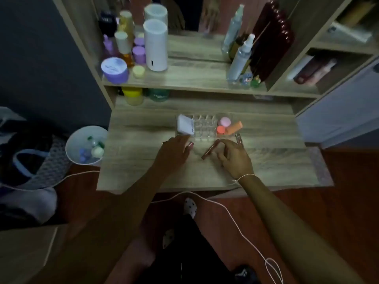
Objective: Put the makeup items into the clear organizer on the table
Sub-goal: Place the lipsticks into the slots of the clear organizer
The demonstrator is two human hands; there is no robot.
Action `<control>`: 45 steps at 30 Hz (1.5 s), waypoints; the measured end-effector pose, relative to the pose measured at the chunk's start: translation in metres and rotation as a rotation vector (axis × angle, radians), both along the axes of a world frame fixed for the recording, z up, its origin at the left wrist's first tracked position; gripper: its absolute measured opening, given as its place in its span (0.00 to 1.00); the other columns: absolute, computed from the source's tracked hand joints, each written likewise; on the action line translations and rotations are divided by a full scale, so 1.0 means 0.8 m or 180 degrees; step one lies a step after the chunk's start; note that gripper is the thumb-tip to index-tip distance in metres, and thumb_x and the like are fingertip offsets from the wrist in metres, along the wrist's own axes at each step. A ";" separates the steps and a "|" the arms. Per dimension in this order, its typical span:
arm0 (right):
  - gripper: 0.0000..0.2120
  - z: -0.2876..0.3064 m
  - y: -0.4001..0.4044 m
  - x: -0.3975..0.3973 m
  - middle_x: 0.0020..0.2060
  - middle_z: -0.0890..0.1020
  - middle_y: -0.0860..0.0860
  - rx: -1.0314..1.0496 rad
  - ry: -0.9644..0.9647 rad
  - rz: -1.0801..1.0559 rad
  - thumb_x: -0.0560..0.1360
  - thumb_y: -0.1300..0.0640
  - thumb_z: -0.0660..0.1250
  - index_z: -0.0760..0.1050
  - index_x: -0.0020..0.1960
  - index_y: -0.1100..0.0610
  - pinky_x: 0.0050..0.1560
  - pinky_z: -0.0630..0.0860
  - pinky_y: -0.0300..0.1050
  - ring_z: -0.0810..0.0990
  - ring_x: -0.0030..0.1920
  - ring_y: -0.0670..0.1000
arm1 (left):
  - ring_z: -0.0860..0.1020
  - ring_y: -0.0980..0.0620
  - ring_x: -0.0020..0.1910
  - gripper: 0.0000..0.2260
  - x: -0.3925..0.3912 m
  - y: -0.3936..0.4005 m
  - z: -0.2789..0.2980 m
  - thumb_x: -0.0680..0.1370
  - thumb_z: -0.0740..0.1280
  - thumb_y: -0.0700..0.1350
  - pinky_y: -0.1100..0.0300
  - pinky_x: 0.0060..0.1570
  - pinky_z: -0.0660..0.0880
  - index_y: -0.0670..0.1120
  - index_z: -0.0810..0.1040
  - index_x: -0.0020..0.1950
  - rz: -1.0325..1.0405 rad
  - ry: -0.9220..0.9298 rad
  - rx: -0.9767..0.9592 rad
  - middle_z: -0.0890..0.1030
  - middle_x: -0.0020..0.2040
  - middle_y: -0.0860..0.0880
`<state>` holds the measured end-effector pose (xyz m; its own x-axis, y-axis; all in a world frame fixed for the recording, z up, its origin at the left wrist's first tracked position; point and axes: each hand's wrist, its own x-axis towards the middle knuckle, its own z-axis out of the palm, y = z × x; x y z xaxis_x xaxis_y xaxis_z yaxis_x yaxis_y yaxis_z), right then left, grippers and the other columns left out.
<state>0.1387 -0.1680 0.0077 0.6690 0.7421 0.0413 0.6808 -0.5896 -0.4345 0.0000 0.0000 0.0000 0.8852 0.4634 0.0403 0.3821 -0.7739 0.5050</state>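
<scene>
— Far left, off the table?
— White bin on the floor, small bottles inside; dark bag beside it.

— On the upper shelf?
— Purple jar and tall white cylinder at the left end, spray bottle toward the right, against a mirror.

— And the wooden table?
— Holds the clear organizer near its middle, toward the back. White compact standing tilted in the left end. Grid of small cells in the centre, seemingly unfilled. Pink round item, orange-red round item and orange tube in the right compartment.

— Left hand?
— Palm down just in front of the organizer's left end, fingertips at the base of the white compact. Fingers loosely spread; cannot tell whether gripping anything.

— Between the hands?
— Slim reddish-brown makeup stick, lying diagonally over the tabletop, outside the organizer, just in front of it.

— Right hand?
— Closed on the upper part of that stick with thumb and fingers, narrow pinch. Thin white string around the wrist.

— Further right?
— Small metallic item just past the fingers, too blurred to identify. Then bare wood.

— Below the table?
— White cable trailing across dark clothing.
</scene>
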 end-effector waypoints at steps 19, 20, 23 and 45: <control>0.28 -0.082 0.008 0.031 0.60 0.74 0.61 -0.0049 0.0910 -0.1052 0.72 0.59 0.70 0.66 0.69 0.61 0.58 0.72 0.49 0.75 0.58 0.59 | 0.73 0.44 0.60 0.17 0.123 -0.052 -0.067 0.80 0.61 0.43 0.54 0.60 0.68 0.41 0.68 0.68 -0.0391 0.0631 -0.0553 0.73 0.63 0.40; 0.28 -0.082 0.011 0.035 0.61 0.73 0.61 -0.0091 0.0921 -0.1036 0.72 0.60 0.69 0.66 0.69 0.61 0.57 0.72 0.49 0.75 0.58 0.59 | 0.73 0.44 0.60 0.17 0.128 -0.051 -0.068 0.80 0.60 0.43 0.53 0.60 0.68 0.42 0.67 0.69 -0.0408 0.0710 -0.0623 0.72 0.64 0.39; 0.29 -0.084 0.017 0.043 0.62 0.74 0.62 -0.0235 0.1117 -0.1019 0.71 0.61 0.68 0.64 0.71 0.61 0.58 0.71 0.50 0.74 0.60 0.60 | 0.71 0.43 0.64 0.22 0.136 -0.051 -0.072 0.81 0.59 0.42 0.52 0.64 0.67 0.43 0.60 0.74 -0.0543 0.0949 -0.0548 0.69 0.69 0.39; 0.18 -0.051 0.057 0.076 0.45 0.81 0.50 0.0032 0.1882 -0.0227 0.74 0.58 0.68 0.68 0.60 0.49 0.43 0.75 0.44 0.81 0.47 0.54 | 0.78 0.45 0.52 0.17 0.143 -0.009 -0.015 0.77 0.63 0.37 0.60 0.51 0.73 0.40 0.70 0.66 -0.0159 -0.0050 -0.1085 0.78 0.57 0.40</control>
<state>0.1992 -0.1220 -0.0328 0.6288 0.6960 -0.3467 0.2806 -0.6189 -0.7336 0.1140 -0.0076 -0.0116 0.9077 0.4086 -0.0956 0.3382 -0.5772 0.7433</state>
